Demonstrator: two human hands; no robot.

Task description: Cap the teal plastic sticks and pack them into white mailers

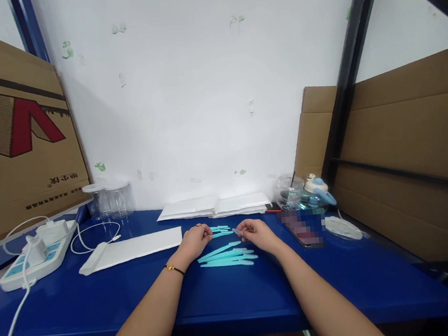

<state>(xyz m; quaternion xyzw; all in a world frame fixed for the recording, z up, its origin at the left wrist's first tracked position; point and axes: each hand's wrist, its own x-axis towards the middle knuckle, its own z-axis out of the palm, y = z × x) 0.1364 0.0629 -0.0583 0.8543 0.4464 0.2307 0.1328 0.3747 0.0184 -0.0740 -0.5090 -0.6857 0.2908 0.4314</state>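
My left hand (pixel 196 242) is closed, its fingertips pinching one end of a slim turquoise eyebrow razor (pixel 222 234). The razor points right, towards my right hand (pixel 256 234). That hand is closed too, thumb and finger on a small translucent piece (pixel 236 231) that looks like a blade cover. Whether the piece touches the razor's tip I cannot tell. Closer to me, several turquoise eyebrow razors (pixel 228 263) lie in a loose fan on the blue table (pixel 235 297). A few more turquoise razors (pixel 219 227) lie just behind the held one.
A white padded mailer (pixel 140 248) lies left of my hands, near a power strip (pixel 39 260) with cables. An open paper pad (pixel 214 206) is against the wall. Rightward are a phone (pixel 303 230), a clear plastic cup (pixel 289 191) and a round white item (pixel 343 228).
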